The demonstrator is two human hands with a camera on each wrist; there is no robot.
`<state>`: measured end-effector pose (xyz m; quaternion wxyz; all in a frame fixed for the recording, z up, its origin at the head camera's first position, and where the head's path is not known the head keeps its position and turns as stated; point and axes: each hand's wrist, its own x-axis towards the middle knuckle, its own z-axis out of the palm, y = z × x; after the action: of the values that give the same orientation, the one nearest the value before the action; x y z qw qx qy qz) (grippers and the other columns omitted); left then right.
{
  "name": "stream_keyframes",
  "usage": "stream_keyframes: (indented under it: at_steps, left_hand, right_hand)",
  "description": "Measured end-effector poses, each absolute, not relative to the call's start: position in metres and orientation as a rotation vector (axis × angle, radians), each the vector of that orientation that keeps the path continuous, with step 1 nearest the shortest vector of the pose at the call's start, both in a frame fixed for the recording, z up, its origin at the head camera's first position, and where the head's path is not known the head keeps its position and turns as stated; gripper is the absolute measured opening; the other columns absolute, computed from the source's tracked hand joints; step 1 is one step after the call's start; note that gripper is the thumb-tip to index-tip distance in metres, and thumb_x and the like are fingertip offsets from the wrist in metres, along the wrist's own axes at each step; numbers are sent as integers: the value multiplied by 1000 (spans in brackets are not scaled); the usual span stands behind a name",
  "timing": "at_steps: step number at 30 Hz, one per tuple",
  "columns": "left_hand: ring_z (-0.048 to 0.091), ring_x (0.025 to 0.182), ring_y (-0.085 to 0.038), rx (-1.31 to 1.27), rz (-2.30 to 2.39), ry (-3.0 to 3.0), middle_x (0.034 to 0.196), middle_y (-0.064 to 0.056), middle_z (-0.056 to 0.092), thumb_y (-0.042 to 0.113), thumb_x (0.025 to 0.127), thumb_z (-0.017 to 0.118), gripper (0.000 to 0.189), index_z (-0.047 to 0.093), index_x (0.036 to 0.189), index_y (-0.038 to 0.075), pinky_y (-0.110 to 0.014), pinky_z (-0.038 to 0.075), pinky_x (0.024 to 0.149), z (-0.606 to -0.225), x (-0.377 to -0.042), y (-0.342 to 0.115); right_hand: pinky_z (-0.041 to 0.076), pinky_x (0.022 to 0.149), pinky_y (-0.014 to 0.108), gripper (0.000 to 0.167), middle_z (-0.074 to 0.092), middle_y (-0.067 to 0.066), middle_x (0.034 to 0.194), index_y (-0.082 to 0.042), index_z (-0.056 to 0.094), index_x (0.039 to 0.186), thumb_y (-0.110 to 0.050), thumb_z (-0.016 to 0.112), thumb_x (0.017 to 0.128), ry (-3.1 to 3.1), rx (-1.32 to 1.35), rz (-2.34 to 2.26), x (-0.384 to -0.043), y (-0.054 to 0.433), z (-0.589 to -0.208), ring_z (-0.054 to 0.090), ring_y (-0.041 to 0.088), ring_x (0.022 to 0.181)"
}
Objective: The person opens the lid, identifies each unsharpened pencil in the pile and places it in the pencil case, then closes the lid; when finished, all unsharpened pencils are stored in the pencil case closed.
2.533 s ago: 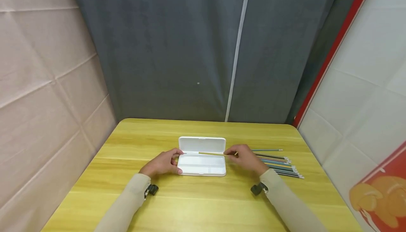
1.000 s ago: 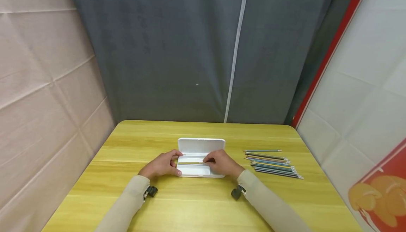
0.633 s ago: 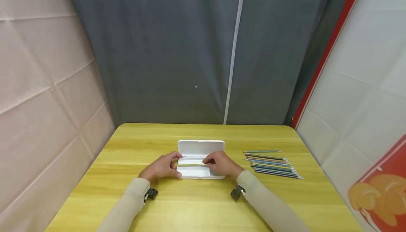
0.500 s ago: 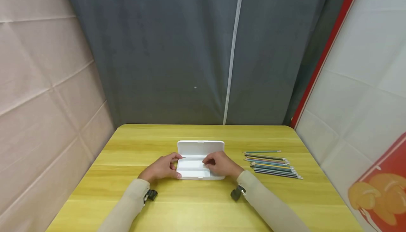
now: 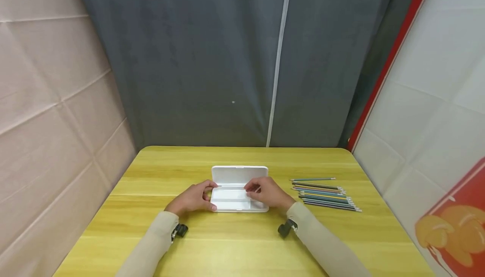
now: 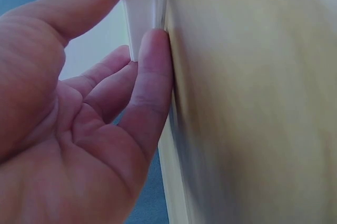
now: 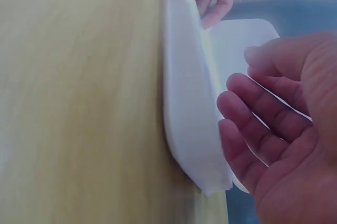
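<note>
Pencil case (image 5: pixel 230 205), white and unlidded on top, rests at lower centre of the frame; probably it is light, stiff, slightly slippery plastic, best held by its short ends. The left hand (image 5: pixel 191 199) has fingers pinching its left end; the right hand (image 5: pixel 270 193) bends its fingers loosely, holding nothing.

Counter (image 5: pixel 235 247) had yellow wood grain, rounded far corners; grain looked blurred in both wrist views. Dark grey curtain (image 5: pixel 170 66) hung behind far edge. White strip (image 5: pixel 279 58) ran down it, slightly slanted; small pale speck (image 5: pixel 233 102) showed left of strip. Pale pinkish sheet (image 5: pixel 45 70) with crease lines covered left side. Right side: white creased panel (image 5: pixel 424 104), red band (image 5: pixel 394 62) along its curtain-side edge, red print (image 5: pixel 473 193) with orange shapes (image 5: pixel 454 230) low down.
</note>
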<state>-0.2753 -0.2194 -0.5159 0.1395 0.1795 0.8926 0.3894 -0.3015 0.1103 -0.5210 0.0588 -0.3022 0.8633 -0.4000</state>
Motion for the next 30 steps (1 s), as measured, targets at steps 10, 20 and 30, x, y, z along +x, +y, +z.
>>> stream_keyframes:
  at_steps: [10, 20, 30]
  left_hand:
    - [61, 95, -19, 495, 1148, 2574, 131, -10, 71, 29, 78, 96, 76, 58, 142, 16, -34, 50, 83, -517, -280, -222]
    - [61, 95, -18, 487, 1152, 2572, 129, -7, 71, 31, 78, 97, 76, 59, 142, 17, -31, 50, 81, -518, -282, -225]
    - [59, 94, -20, 497, 1154, 2574, 127, -8, 71, 28, 78, 96, 76, 58, 143, 15, -32, 48, 80, -518, -281, -224]
  right_hand:
    - [56, 84, 27, 17, 75, -9, 102, -13, 78, 112, -25, 73, 102, 2648, -926, -1239, -296, 130, -509, 67, 8, 94]
    - [55, 81, 26, 18, 75, -7, 102, -13, 78, 113, -26, 74, 101, 2691, -837, -1314, -294, 160, -507, 67, 9, 94]
    - [55, 86, 30, 27, 76, -7, 109, -11, 77, 121, -30, 73, 102, 2769, -636, -1313, -294, 205, -507, 68, 11, 100]
